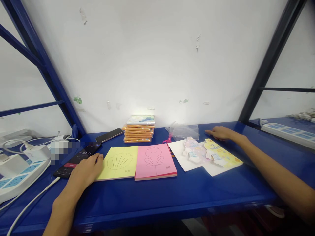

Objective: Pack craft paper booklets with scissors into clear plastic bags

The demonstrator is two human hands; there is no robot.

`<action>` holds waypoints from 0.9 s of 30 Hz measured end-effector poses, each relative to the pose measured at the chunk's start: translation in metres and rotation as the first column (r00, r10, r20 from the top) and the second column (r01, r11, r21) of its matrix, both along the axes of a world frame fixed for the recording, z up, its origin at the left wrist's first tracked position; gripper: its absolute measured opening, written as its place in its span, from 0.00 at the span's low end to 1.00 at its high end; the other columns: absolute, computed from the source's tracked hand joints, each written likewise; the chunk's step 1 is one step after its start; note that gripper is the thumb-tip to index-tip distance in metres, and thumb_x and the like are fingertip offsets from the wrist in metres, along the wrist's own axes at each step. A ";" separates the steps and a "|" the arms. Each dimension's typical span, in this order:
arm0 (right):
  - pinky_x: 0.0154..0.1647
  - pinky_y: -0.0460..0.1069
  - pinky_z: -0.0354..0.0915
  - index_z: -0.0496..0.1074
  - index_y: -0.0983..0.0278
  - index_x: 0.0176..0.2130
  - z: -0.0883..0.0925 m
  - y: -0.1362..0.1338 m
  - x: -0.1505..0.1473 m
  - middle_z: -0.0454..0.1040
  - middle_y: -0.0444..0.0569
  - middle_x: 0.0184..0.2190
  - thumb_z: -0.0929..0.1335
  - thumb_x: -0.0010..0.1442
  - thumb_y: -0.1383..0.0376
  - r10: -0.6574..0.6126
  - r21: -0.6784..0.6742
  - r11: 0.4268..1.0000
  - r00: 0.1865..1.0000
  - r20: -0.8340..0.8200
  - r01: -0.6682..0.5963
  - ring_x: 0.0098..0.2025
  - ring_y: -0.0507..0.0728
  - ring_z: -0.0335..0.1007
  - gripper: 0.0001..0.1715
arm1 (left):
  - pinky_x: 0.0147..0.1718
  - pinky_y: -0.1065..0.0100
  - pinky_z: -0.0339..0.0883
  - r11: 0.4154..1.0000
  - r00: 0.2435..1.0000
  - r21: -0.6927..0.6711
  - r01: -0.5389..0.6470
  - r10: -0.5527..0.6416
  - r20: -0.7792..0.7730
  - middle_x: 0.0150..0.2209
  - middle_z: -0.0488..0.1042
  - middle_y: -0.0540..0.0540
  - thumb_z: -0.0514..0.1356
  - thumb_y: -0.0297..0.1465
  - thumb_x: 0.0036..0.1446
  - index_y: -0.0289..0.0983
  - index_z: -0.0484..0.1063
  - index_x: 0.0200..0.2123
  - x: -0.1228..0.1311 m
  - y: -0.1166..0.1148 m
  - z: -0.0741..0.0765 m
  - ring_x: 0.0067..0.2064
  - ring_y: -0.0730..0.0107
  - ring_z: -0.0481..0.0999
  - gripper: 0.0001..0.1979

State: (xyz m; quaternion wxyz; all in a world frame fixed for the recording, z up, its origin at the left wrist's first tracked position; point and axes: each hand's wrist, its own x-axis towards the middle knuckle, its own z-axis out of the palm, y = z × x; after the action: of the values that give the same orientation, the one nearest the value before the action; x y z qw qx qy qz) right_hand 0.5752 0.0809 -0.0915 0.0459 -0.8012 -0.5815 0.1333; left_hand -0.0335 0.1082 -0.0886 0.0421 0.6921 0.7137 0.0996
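My left hand rests on the blue table at the left edge of a yellow pad with a shell drawing, its fingers curled; what they hold, if anything, is hidden. Against that pad lies a pink pad with a frog drawing. On the right, my right hand lies on the table with a finger stretched out and nothing visible in it. Nearer than that hand are two white sheets with pastel cutouts, one purple and one yellow. Pink scissors lie behind the pink pad, beside a clear plastic bag.
A stack of orange-edged packets stands by the wall. Left of it lies a dark phone. Another phone, showing a timer, is beside my left hand. Power strips with white cables fill the far left. Metal posts rise at both sides.
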 end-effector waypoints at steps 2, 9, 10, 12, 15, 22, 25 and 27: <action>0.29 0.53 0.59 0.61 0.62 0.17 0.002 -0.003 -0.002 0.69 0.55 0.18 0.56 0.71 0.48 0.013 0.016 1.000 1.000 -0.004 -0.013 0.17 0.55 0.63 0.37 | 0.50 0.43 0.67 1.000 1.000 -0.013 0.000 0.000 -0.001 0.51 0.80 0.27 0.40 0.44 0.65 0.34 0.76 0.52 0.001 -0.001 0.001 0.53 0.31 0.77 0.31; 0.28 0.52 0.58 0.59 0.60 0.17 0.009 -0.015 -0.012 0.68 0.52 0.17 0.56 0.70 0.45 0.067 0.085 0.994 0.998 -0.018 -0.065 0.16 0.52 0.61 0.37 | 0.51 0.42 0.66 0.999 1.000 -0.044 -0.002 0.002 -0.001 0.54 0.78 0.27 0.38 0.44 0.66 0.34 0.74 0.54 0.001 -0.001 0.002 0.57 0.30 0.75 0.32; 0.28 0.52 0.57 0.59 0.60 0.17 0.009 -0.016 -0.012 0.67 0.52 0.17 0.56 0.70 0.45 0.070 0.090 0.994 0.997 -0.018 -0.068 0.16 0.52 0.61 0.36 | 0.52 0.43 0.66 0.999 1.000 -0.045 -0.001 0.001 -0.001 0.54 0.78 0.27 0.38 0.44 0.66 0.34 0.74 0.54 0.001 -0.001 0.002 0.57 0.31 0.75 0.32; 0.28 0.52 0.58 0.59 0.60 0.17 0.010 -0.017 -0.014 0.67 0.51 0.17 0.56 0.70 0.45 0.076 0.096 0.993 0.997 -0.017 -0.074 0.16 0.51 0.61 0.36 | 0.52 0.43 0.66 0.999 1.000 -0.046 -0.003 0.002 -0.001 0.53 0.78 0.27 0.38 0.44 0.66 0.34 0.74 0.54 0.001 -0.001 0.002 0.57 0.31 0.75 0.32; 0.29 0.52 0.59 0.59 0.60 0.17 0.010 -0.019 -0.015 0.68 0.52 0.18 0.56 0.70 0.45 0.082 0.098 0.992 0.997 -0.010 -0.081 0.17 0.51 0.61 0.36 | 0.51 0.43 0.66 0.999 1.000 -0.045 -0.004 0.004 -0.005 0.52 0.78 0.27 0.38 0.44 0.66 0.34 0.74 0.54 0.001 -0.002 0.002 0.56 0.31 0.75 0.32; 0.30 0.54 0.59 0.66 0.64 0.18 0.014 -0.016 -0.020 0.72 0.58 0.21 0.57 0.71 0.48 -0.011 0.090 0.996 0.996 0.087 0.003 0.20 0.55 0.67 0.37 | 0.47 0.45 0.67 1.000 1.000 -0.009 -0.011 0.010 -0.028 0.48 0.80 0.27 0.38 0.43 0.67 0.35 0.74 0.48 0.005 -0.007 0.009 0.51 0.32 0.78 0.30; 0.33 0.55 0.58 0.74 0.68 0.26 0.019 -0.014 -0.026 0.77 0.66 0.31 0.59 0.71 0.52 -0.111 0.209 0.976 0.969 0.222 0.064 0.31 0.64 0.75 0.31 | 0.44 0.44 0.67 0.998 0.998 0.057 -0.024 0.027 -0.050 0.44 0.80 0.30 0.38 0.44 0.67 0.39 0.72 0.45 0.012 -0.015 0.018 0.47 0.32 0.78 0.26; 0.36 0.55 0.58 0.76 0.68 0.32 0.023 -0.012 -0.032 0.78 0.68 0.37 0.59 0.71 0.54 -0.158 0.298 0.952 0.944 0.290 0.068 0.38 0.67 0.75 0.28 | 0.42 0.47 0.67 0.985 0.999 0.167 0.038 -0.033 -0.035 0.43 0.80 0.36 0.41 0.43 0.67 0.41 0.71 0.41 0.021 -0.023 0.025 0.46 0.37 0.78 0.21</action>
State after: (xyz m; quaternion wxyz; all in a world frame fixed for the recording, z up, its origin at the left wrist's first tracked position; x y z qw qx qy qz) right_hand 0.5432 0.0684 -0.0684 0.0762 -0.8295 -0.5472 -0.0821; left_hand -0.0123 0.0855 -0.0638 -0.0259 0.7072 0.6910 0.1472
